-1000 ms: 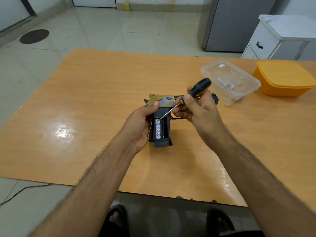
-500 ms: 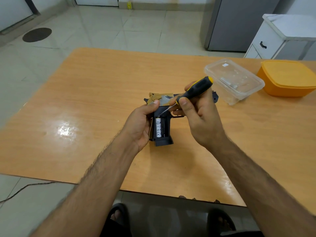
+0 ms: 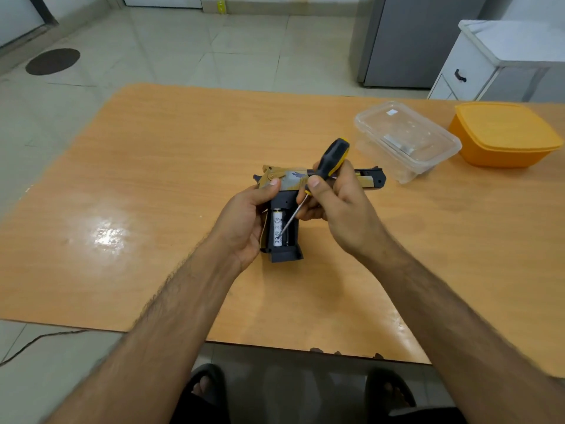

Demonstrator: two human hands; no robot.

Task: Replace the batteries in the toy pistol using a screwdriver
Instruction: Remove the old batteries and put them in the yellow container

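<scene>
A person's left hand (image 3: 244, 221) grips a toy pistol (image 3: 284, 209) above the middle of the tabletop (image 3: 153, 179), battery compartment exposed. The right hand (image 3: 339, 206) grips a screwdriver (image 3: 331, 154), tip on a white battery (image 3: 277, 229).

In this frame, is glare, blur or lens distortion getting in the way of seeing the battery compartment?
Head view: a bright patch of glare sits on the table left of the hands, clear of the work. The wide-angle lens bows the table edges. The toy pistol, the white battery in its open grip and the screwdriver read fairly sharp; the battery's print is too small to read.
</scene>
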